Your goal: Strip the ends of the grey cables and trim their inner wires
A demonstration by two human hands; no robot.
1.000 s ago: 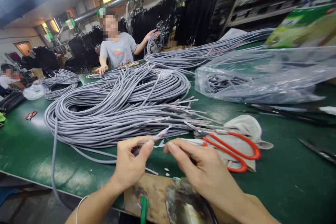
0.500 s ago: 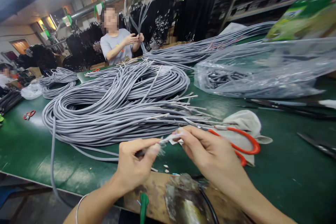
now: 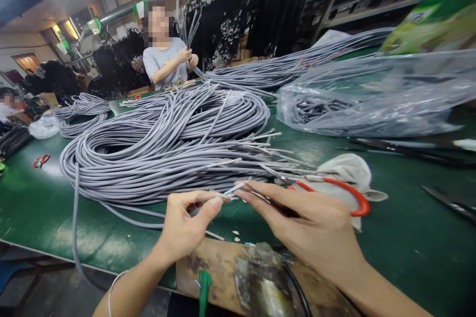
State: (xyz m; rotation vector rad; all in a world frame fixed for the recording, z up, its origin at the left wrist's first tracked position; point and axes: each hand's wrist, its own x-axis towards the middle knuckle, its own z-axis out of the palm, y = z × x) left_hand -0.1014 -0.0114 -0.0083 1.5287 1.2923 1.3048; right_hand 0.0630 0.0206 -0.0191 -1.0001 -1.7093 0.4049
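Grey sheathing shows between the thumb and forefinger of my left hand (image 3: 193, 218), which is clamped on a cable end (image 3: 194, 212). Thin wires (image 3: 232, 191), some white, with touches of green and orange-red, stick out past my thumb toward the right. At their tips are the thumb and fingers of my right hand (image 3: 308, 213); I cannot tell whether they grip the wires or only touch them. My two hands are near each other but apart, above the front of the green table (image 3: 401, 262), with the wires spanning the gap.

Just beyond my hands lies a big looped bundle of grey cables (image 3: 159, 158), its loose ends pointing right. Orange-handled scissors (image 3: 363, 200) rest by a pale cloth (image 3: 347, 168), partly hidden behind my right hand. Farther off on the right sits a clear plastic bag (image 3: 375, 101) with dark pieces inside, and dark-bladed scissors (image 3: 446, 205) lie nearer the table's right side.

Below my hands is a stained brown board (image 3: 191, 272), with a green handle (image 3: 204, 290) at its front and a worn metal piece (image 3: 260, 280) on top. Across the table, a co-worker (image 3: 167, 64) in a grey shirt holds several upright grey cables (image 3: 192, 29).
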